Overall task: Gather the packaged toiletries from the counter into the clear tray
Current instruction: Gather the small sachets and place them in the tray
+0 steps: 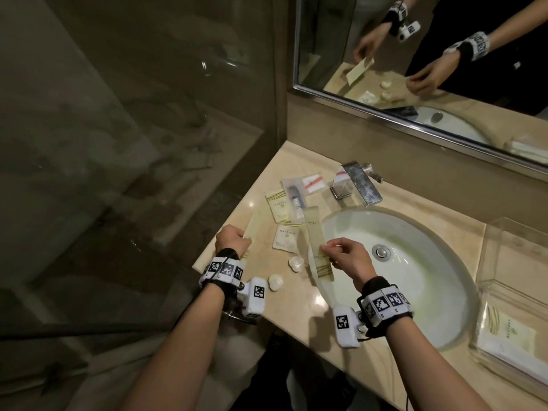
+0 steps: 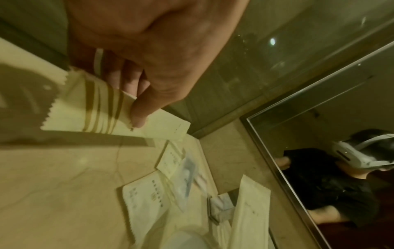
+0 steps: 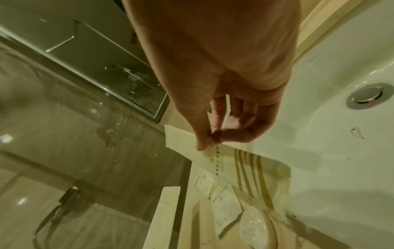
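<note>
- Two hands up, each pinching one long cream sachet
- left hand (image 1: pixel 232 240) at counter's left edge, fingers curled, thumb pressed on left sachet (image 2: pixel 119 118) near its gold stripes, lifted off counter (image 1: pixel 267 307)
- right hand (image 1: pixel 348 256) over sink (image 1: pixel 415 277) rim, thumb and forefinger pinching right sachet (image 1: pixel 318 247) at mid-length, other fingers loosely curled
- still lying on counter: two square packets (image 1: pixel 278 204), clear bag with toothbrush kit (image 1: pixel 295 200), small red-striped pouch (image 1: pixel 312 182), two round wrapped soaps (image 1: pixel 296 264)
- clear tray (image 1: pixel 510 292) far right of sink, one cream packet already inside
- faucet (image 1: pixel 358 185) behind sink
</note>
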A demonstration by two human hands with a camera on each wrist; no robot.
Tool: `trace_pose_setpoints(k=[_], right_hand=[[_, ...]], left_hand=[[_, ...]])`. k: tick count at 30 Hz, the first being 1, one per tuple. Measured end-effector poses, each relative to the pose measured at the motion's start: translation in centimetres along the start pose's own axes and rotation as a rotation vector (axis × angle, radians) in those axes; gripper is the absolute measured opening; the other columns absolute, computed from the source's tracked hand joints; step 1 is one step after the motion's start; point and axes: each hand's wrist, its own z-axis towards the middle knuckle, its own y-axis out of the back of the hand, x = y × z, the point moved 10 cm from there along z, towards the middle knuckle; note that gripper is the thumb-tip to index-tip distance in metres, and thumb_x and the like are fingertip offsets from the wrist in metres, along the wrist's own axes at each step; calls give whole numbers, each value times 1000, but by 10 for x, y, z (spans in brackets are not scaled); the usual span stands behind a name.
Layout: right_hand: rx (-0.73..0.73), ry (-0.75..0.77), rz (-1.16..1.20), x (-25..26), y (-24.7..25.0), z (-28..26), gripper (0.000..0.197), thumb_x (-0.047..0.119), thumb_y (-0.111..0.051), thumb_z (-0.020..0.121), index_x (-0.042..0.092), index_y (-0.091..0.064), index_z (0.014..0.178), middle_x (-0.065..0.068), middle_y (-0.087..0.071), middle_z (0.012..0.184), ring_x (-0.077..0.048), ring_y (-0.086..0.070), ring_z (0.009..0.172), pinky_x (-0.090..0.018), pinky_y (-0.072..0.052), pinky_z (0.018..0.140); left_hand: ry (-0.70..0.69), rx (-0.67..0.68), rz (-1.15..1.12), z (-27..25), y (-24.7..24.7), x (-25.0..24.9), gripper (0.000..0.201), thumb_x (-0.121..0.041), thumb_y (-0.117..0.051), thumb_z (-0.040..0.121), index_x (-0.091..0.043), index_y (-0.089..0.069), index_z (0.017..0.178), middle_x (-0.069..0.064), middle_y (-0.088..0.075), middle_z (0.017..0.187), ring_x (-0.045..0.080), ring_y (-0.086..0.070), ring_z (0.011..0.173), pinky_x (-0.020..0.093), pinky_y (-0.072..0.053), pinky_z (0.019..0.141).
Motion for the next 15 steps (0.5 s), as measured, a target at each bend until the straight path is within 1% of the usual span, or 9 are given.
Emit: trace_pose_setpoints(k=[1,2,3,4,6,7,10,13,15], right_hand=[[19,-3,26,1,2,-2,12,16,-78,80,9,-69,86,-7,-64,74,-17,-59,66,-25,-49,63],[32,-3,48,4,4,-5,11,15,-78,81,10,-69,85,-8,-65,75,-17,-58,65,-24,-49,62],[39,6,62,7,9,-7,10,13,-77,81,10,-68,84,-9,-65,76,-16,-57,65,-24,-48,62],[43,17,74,10,15,-9,9,13,-77,81,10,-68,84,-9,-64,75,-16,-57,64,-23,-48,61],[48,40,79,15,30,-15,10,12,-77,81,9,-68,84,-9,-64,75,-16,-56,65,-23,-47,61],[51,53,76,18,40,-18,10,12,-76,82,9,-68,84,-8,-63,74,-16,-56,64,-22,-47,60],[44,77,78,19,78,-29,10,11,-75,83,8,-67,87,-6,-62,73,-14,-57,63,-19,-46,58],[9,100,124,16,129,-43,10,7,-73,85,5,-65,90,-6,-59,73,-16,-57,64,-17,-49,55],[-26,100,146,9,167,-52,10,3,-69,87,3,-62,93,-8,-57,71,-17,-55,61,-18,-49,53]], left_hand=[[-10,-12,-12,-4,2,-5,19,-7,-71,79,-11,-62,63,14,-62,87,30,-57,87,29,-44,80],[-28,-27,-20,-11,5,-13,27,-6,-71,79,-15,-56,58,10,-59,84,28,-56,85,27,-43,78],[-39,-35,-30,-15,4,-20,28,-7,-72,78,-17,-54,59,7,-61,84,27,-58,85,26,-45,78],[-62,-45,-44,-21,3,-30,25,-9,-74,77,-18,-55,63,6,-65,88,27,-62,89,26,-48,82],[-93,-50,-95,-34,-4,-49,24,-11,-77,74,-21,-55,69,7,-69,96,27,-66,95,33,-53,90],[-105,-35,-123,-43,-10,-59,25,-12,-78,73,-22,-55,70,8,-69,96,27,-67,95,36,-54,91],[-156,34,-201,-70,-40,-89,23,-10,-80,71,-18,-59,77,7,-65,89,28,-66,94,39,-55,91],[-204,119,-254,-101,-79,-119,25,-6,-80,71,-15,-59,81,14,-67,96,29,-66,92,40,-56,88],[-242,175,-260,-123,-109,-139,26,-3,-78,72,-15,-57,82,14,-65,95,28,-65,89,38,-56,84]])
